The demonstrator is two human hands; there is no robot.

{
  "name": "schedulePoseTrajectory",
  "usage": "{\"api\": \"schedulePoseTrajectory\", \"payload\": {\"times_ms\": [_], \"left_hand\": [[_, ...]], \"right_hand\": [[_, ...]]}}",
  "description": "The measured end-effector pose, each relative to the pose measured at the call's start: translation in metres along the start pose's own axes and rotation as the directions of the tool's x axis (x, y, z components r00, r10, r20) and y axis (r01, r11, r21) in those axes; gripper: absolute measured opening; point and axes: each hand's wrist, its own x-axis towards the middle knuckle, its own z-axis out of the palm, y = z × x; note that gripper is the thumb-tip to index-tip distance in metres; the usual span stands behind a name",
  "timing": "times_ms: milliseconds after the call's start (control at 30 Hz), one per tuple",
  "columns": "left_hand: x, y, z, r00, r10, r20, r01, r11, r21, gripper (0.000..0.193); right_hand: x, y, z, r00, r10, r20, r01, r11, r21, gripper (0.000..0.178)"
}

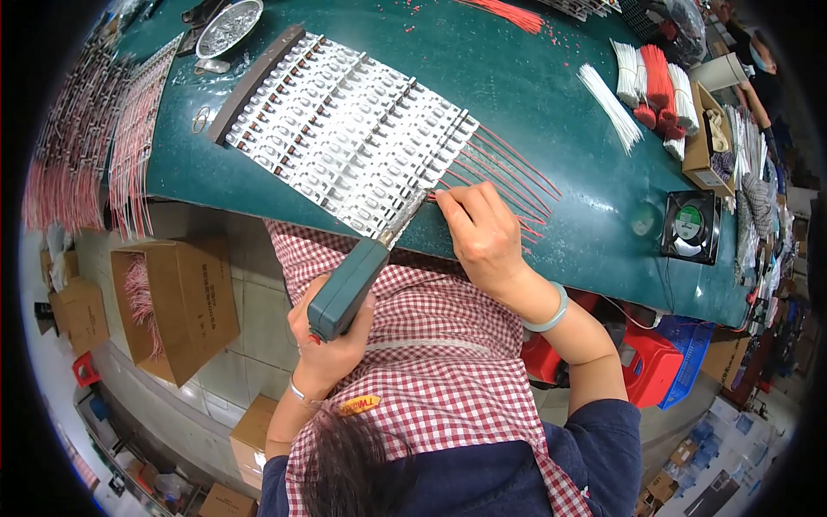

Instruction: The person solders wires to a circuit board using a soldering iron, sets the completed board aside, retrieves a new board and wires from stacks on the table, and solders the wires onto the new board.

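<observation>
My left hand [332, 355] is wrapped round a dark green soldering gun [348, 289]. The gun's metal barrel points up and right, along the lower right edge of a white panel [345, 129] with rows of small metal-topped parts. At that panel's near right corner, my right hand [482, 237] pinches the end of a thin red wire, its fingertips close to the gun's tip. Several red wires [521, 168] fan out to the right from the same edge. A dark bar [258, 82] runs along the panel's far left end. The exact contact at the tip is too small to make out.
Wired strips [142, 129] hang over the table's left edge, beside a metal bowl [229, 28]. White wires [610, 108], bundled red wires [657, 77] and a small black fan [690, 226] lie on the green table at right. A cardboard box [185, 302] stands below left.
</observation>
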Motion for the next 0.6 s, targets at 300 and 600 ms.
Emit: {"api": "schedulePoseTrajectory", "payload": {"times_ms": [300, 600], "left_hand": [[0.007, 0.008, -0.008, 0.998, 0.032, -0.056, -0.03, 0.999, 0.033, 0.02], [0.022, 0.0, -0.022, 0.928, -0.27, -0.257, 0.183, 0.931, -0.316, 0.023]], "right_hand": [[0.004, 0.001, 0.0, 1.0, 0.002, -0.005, -0.002, 1.0, -0.028, 0.027], [0.002, -0.003, -0.001, 0.999, 0.007, 0.035, -0.008, 1.0, 0.017, 0.031]]}}
